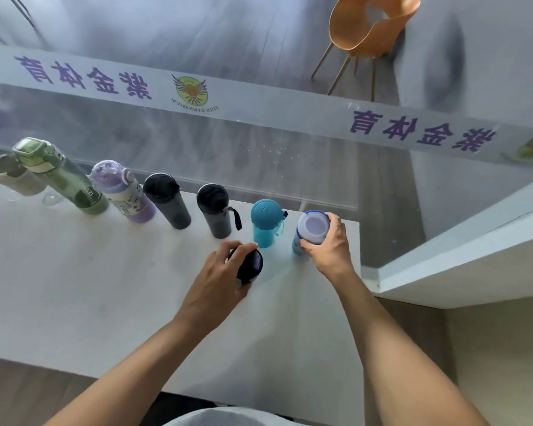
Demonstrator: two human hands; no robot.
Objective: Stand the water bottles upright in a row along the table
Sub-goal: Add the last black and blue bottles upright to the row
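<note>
- White counter [90, 272] against a glass partition [197, 149], bottles lined along its far edge.
- In the row from the left: pale grey bottle [11, 176], green bottle [62, 176], lilac printed bottle [122, 192], dark grey bottle [166, 201], black bottle with strap [216, 210], teal bottle [265, 222], all upright.
- Right hand [330, 247] wrapped around a blue-and-white bottle [311, 229], standing at the right end of the row, near the counter's corner.
- Left hand [219, 281] closed on a dark-capped bottle [249, 265], in front of the row, just before the teal bottle.
- Cannot tell whether the dark-capped bottle rests on the counter.
- Orange chair [370, 29] beyond the glass.
</note>
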